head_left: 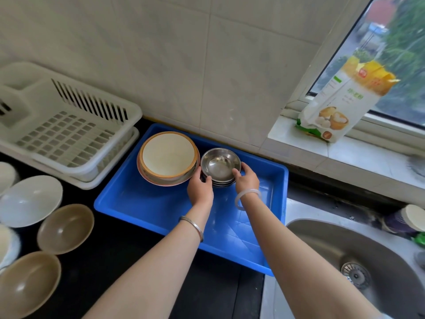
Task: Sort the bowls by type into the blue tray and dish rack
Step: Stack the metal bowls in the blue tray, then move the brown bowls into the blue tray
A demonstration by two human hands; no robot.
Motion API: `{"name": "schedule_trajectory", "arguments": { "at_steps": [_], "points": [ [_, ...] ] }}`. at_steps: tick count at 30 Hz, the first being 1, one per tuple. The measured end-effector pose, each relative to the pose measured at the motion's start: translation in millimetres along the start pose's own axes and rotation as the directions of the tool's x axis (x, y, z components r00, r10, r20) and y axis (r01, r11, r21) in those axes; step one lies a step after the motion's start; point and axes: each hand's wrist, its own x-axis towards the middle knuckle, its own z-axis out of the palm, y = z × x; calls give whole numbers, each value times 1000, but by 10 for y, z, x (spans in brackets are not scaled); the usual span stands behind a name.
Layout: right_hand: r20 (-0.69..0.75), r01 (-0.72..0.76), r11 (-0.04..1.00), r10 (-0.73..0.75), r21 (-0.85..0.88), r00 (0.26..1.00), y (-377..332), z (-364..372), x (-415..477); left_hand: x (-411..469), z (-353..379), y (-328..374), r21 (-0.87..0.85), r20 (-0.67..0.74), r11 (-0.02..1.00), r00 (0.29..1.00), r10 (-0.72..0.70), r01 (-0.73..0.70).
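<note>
Several steel bowls (pixel 220 165), stacked, sit near the back wall of the tray (pixel 161 210), just beside the big bowls (pixel 169 157) on their left. Our left hand (pixel 200 188) and right hand (pixel 247 179) curl round the stack's two sides. Blue floor shows from stack to near rim; rack (pixel 69 125) stands left.

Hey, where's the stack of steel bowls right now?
Head view, centre: the steel bowls are toward the back of the blue tray, just right of the large cream bowl, gripped by the left hand and right hand.
</note>
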Motion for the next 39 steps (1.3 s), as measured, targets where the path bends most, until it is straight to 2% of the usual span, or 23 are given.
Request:
{"name": "schedule_trajectory", "arguments": {
  "at_steps": [5, 9, 13, 18, 22, 25, 31, 35, 39],
  "points": [
    [-29, -22, 1000, 22, -19, 999, -24, -81, -125, -85, -193, 4, 69, 134, 990, 985, 111, -121],
    [-73, 36, 997, -41, -68, 996, -66, -126, -414, -262, -530, -16, 155, 205, 974, 970, 130, -164],
    [37, 63, 998, -62, -22, 997, -110, 34, -915, -568, -1047, -106, 236, 193, 945, 964, 181, -225],
    [287, 53, 997, -66, 54, 956, -83, 569, -1709, -974, -1878, -383, 329, 43, 917, 974, 224, -226],
    [477, 28, 999, -4, -43, 879, 9, 1136, -2148, -1182, -2526, -726, 379, -155, 912, 960, 231, -158],
    [563, 44, 990, 39, -133, 826, -28, 1570, -2348, -1261, -2961, -1019, 356, -307, 933, 935, 177, -60],
    [567, -25, 976, 147, -218, 811, -258, 2215, -2299, -1290, -3445, -1457, 332, -516, 940, 849, 109, 81],
    [531, -90, 976, 184, -198, 827, -367, 2507, -2215, -1183, -3551, -1589, 136, -530, 981, 847, -45, 138],
    [485, -108, 977, 186, -185, 854, -411, 2592, -2152, -1085, -3565, -1615, -20, -528, 980, 830, -180, 199]
  ]
}}
